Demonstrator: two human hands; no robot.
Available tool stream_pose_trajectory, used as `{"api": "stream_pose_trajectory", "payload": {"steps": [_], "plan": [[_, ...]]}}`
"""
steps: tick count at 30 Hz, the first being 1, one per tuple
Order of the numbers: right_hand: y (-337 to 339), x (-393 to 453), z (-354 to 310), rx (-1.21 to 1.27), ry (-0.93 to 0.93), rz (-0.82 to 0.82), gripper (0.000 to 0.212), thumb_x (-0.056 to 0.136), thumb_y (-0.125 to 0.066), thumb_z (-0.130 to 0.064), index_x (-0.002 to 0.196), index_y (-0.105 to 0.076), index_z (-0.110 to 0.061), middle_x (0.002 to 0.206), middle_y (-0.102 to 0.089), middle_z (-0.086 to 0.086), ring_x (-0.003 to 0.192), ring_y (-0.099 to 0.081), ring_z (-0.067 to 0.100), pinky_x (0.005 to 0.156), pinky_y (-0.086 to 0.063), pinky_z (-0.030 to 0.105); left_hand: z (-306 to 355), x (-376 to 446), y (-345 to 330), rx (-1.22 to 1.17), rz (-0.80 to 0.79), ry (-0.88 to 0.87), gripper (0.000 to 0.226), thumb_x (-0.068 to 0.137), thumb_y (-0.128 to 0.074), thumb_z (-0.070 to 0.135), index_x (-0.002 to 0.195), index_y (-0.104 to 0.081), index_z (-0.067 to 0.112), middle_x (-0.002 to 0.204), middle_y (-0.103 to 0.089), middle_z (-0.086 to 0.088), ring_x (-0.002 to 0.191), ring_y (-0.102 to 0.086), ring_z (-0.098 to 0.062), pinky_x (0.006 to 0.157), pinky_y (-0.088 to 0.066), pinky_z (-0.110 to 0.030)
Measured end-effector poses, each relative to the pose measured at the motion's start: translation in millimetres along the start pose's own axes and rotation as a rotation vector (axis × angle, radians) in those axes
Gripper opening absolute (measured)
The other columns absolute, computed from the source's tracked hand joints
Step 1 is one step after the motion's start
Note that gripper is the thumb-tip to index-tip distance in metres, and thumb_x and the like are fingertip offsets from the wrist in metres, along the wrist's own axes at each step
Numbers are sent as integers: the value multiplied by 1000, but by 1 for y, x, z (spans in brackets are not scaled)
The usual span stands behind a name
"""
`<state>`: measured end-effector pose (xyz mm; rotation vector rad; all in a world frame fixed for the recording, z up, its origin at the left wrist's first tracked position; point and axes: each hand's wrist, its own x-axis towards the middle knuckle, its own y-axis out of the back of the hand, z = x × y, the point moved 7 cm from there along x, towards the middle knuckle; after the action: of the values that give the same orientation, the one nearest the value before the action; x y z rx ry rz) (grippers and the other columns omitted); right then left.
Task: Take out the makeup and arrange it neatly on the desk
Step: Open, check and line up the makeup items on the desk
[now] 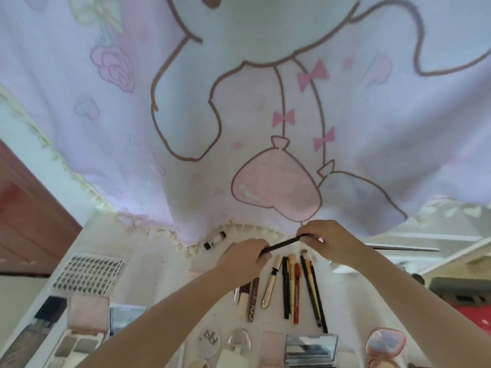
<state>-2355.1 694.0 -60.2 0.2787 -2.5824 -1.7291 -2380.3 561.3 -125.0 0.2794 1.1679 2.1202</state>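
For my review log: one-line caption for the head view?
Both hands, left hand and right hand, hold a thin black pencil above a row of makeup pens.

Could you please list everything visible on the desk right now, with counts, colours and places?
Black pencil: one, held above the desk between both hands.
Pens and brushes: a row of about nine, black, red, gold, brown and cream, side by side at centre.
Small tube: one, white with black ends, at the curtain's hem.
Lash tray: one, white with dark rows, left.
Pink palette: one, open, lower left.
Mirrored compact: one, silver, bottom centre.
Pink compact: one, bottom right.
Round puff: one, white, bottom centre.
Curtain: one, pink and white cartoon print, hanging behind.
Desk: one, white.
Left hand: pinches the pencil's left end.
Right hand: pinches its right end.
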Motion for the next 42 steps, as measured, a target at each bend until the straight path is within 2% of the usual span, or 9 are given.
{"api": "stream_pose_trajectory", "payload": {"steps": [3, 6, 11, 24, 27, 29, 32, 36, 42], "plan": [[19, -15, -14, 80, -45, 116, 19, 90, -52, -12, 99, -67, -5, 85, -65, 6, 70, -53, 9, 68, -39, 9, 21, -7, 28, 92, 20, -145, 26, 98, -33, 27, 100, -53, 10, 81, -47, 1, 75, -44, -13, 66, -34, -22], [34, -26, -27, 109, -63, 175, 19, 90, -51, -12, 98, -67, -4, 81, -60, 0, 65, -46, -6, 65, -38, 0, 36, -16, 55, 256, 71, -225, 26, 99, -29, 27, 105, -50, 13, 92, -56, -3, 73, -44, -11, 67, -36, -22], [49, -38, -50, 154, -43, 232, 20, 91, -50, -11, 101, -65, -3, 78, -55, -6, 65, -46, -5, 65, -38, -2, 52, -29, 88, 497, 100, -309, 24, 99, -27, 26, 105, -46, 14, 92, -58, -4, 74, -50, -17, 66, -36, -26], [53, -56, -68, 144, 14, 297, 19, 90, -51, -10, 98, -66, -2, 78, -55, -7, 64, -44, -9, 66, -36, -2, 58, -40, 91, 495, 27, -397, 25, 99, -26, 29, 108, -45, 16, 77, -47, 4, 65, -43, -13, 51, -25, -12], [47, -57, -67, 107, 35, 256, 19, 91, -48, -12, 99, -64, -4, 81, -54, -7, 67, -44, -6, 65, -35, -1, 57, -42, 87, 518, 24, -398, 25, 99, -26, 30, 107, -45, 15, 78, -47, 3, 66, -44, -14, 53, -29, -18], [36, -53, -68, 20, 39, 150, 21, 94, -41, -17, 104, -59, -9, 80, -49, -12, 68, -40, -5, 66, -34, 4, 59, -43, 82, 559, 31, -371, 26, 99, -26, 30, 107, -46, 15, 80, -45, 4, 67, -43, -12, 60, -33, -20], [21, -47, -74, -140, 59, 39, 24, 97, -33, -20, 111, -51, -12, 90, -52, -5, 74, -42, 3, 72, -29, 12, 67, -43, 83, 442, 35, -329, 25, 98, -33, 31, 103, -50, 14, 85, -40, 6, 73, -41, -9, 68, -34, -19], [19, -46, -74, -274, 45, 28, 21, 97, -35, -16, 113, -48, -11, 105, -54, 3, 89, -50, 15, 74, -34, 17, 72, -45, 97, 271, 15, -339, 19, 94, -42, 22, 106, -55, 14, 92, -40, 7, 83, -41, -7, 77, -34, -15], [24, -55, -66, -246, 43, 21, 23, 97, -32, -18, 115, -45, -11, 106, -52, 3, 81, -41, 9, 72, -29, 15, 65, -45, 98, 404, -16, -338, 29, 99, -30, 27, 108, -54, 14, 95, -54, 2, 87, -50, -12, 78, -37, -19]]}}
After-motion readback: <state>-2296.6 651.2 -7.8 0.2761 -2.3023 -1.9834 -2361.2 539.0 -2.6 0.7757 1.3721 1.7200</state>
